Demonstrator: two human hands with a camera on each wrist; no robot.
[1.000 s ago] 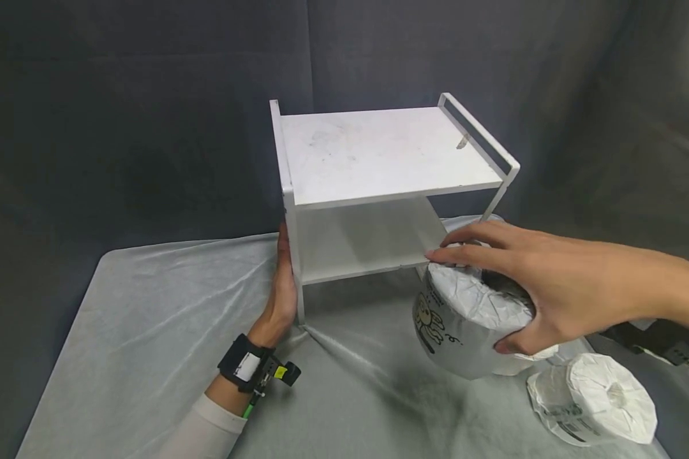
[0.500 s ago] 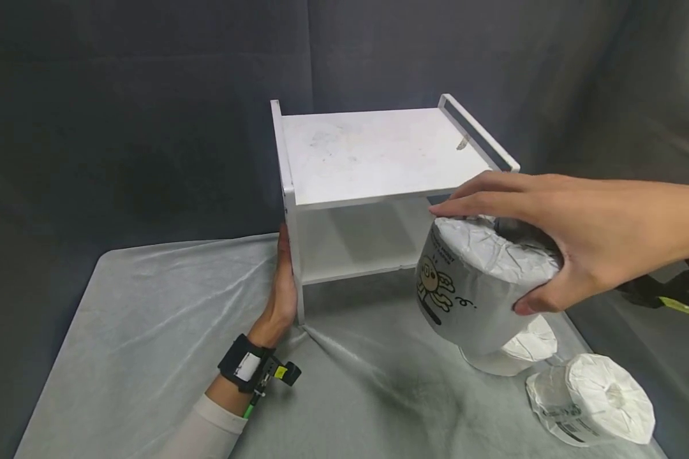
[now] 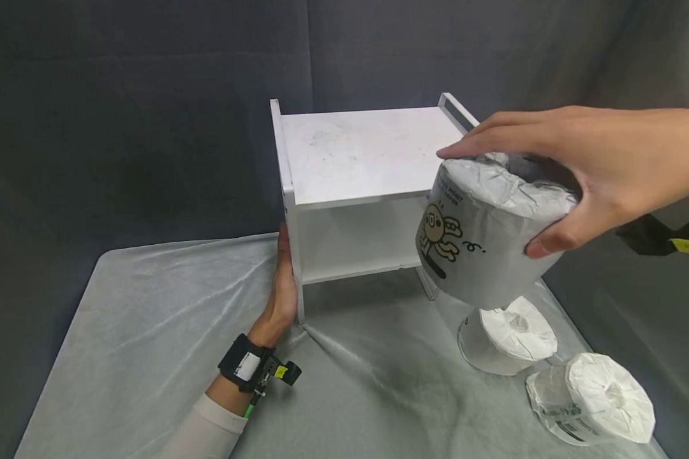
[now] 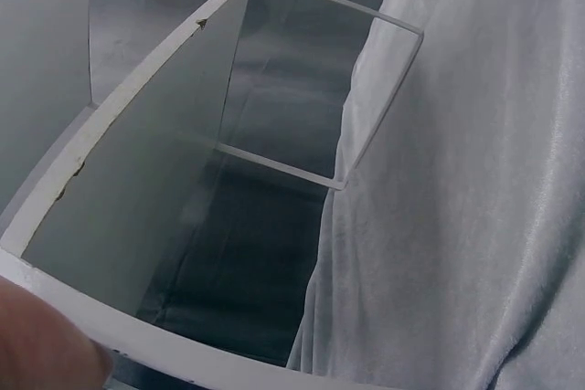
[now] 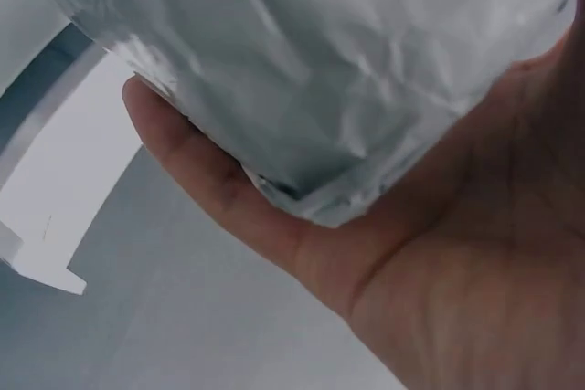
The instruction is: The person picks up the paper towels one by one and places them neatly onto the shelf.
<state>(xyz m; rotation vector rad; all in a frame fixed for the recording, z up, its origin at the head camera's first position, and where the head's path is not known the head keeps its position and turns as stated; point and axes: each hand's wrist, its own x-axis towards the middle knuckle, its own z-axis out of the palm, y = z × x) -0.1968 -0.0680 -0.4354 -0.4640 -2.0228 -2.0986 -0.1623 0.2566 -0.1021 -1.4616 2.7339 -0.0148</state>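
My right hand [image 3: 585,159] grips a paper-wrapped toilet roll [image 3: 482,242] across its top, thumb on the near side and fingers on the far side. The roll, printed with a cartoon figure, hangs tilted in the air before the right end of a white two-tier shelf [image 3: 367,153]. Close up in the right wrist view, the crinkled wrapper [image 5: 347,70] lies against the palm. My left hand [image 3: 279,293] rests along the outside of the shelf's left side, its fingers partly hidden behind it. One fingertip [image 4: 46,340] shows by the frame in the left wrist view.
Two more wrapped rolls stand on the grey cloth to the right: one roll [image 3: 517,331] beneath the lifted one, another roll [image 3: 594,398] nearer the front corner. The cloth-covered table [image 3: 166,331] ends at dark curtains [image 3: 149,127] behind and at the right.
The right hand has raised the toilet roll from low beside the lower tier to about the upper tier's height, uncovering the roll beneath. The left hand and shelf stay put.
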